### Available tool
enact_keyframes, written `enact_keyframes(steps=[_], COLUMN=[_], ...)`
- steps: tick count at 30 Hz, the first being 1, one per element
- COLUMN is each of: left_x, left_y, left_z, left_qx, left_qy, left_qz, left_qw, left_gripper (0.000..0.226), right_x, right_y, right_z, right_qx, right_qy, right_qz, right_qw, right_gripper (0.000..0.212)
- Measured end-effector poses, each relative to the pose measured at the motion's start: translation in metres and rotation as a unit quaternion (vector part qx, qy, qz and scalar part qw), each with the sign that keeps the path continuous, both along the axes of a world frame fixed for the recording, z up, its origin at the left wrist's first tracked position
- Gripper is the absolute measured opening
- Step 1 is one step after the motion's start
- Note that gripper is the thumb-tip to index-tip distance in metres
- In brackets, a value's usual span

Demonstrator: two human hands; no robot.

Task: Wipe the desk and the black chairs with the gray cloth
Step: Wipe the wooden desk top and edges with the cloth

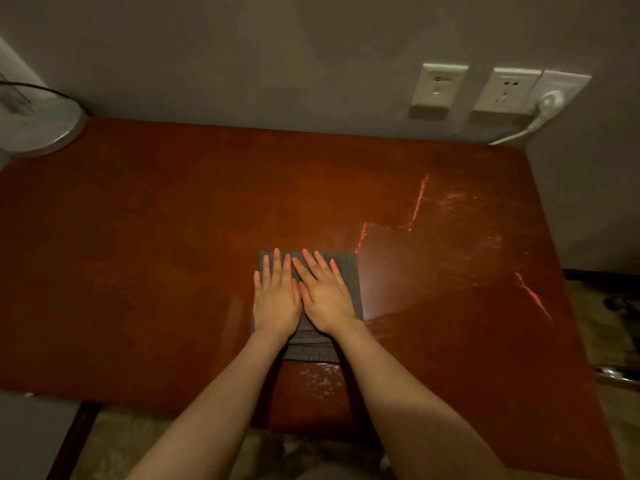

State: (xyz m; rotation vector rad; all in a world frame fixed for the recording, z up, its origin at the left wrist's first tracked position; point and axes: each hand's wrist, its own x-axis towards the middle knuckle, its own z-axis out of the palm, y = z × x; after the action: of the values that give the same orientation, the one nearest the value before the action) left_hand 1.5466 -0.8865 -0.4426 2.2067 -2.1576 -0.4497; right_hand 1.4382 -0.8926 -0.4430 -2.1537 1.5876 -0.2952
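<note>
This is looking like a plain room in a home or lodging. A worn reddish-brown desk (173, 237) is sitting against a bare grey wall (277, 57), with white sockets (498, 90), a plugged-in cable (519, 131) and a lamp base (38, 129).

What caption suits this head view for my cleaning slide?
Left hand and right hand press a folded gray cloth flat on a reddish-brown wooden desk.

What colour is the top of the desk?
Reddish brown, glossy, with pale scratches on the desk; seen in the head view.
</note>
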Motion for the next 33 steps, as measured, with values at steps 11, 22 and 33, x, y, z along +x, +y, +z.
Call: enact_keyframes(steps=[11, 22, 33], left_x=[-0.131, -0.25, -0.321], left_y=[0.0, 0.004, 0.007], left_z=[0.003, 0.004, 0.006], left_qx=[0.0, 0.008, 0.012], left_qy=[0.009, 0.023, 0.036], left_qz=[-0.013, -0.048, -0.058], left_qw=[1.0, 0.999, 0.998], left_gripper=[0.053, 0.053, 0.054], right_x=[-0.128, -0.248, -0.32], right_y=[0.003, 0.014, 0.018], right_z=[0.002, 0.001, 0.003], right_qx=[0.015, 0.016, 0.006], right_qy=[0.016, 0.016, 0.022], right_qz=[-0.023, -0.059, -0.067], right_qw=[1.0, 0.998, 0.998], right_gripper=[0.048, 0.048, 0.048])
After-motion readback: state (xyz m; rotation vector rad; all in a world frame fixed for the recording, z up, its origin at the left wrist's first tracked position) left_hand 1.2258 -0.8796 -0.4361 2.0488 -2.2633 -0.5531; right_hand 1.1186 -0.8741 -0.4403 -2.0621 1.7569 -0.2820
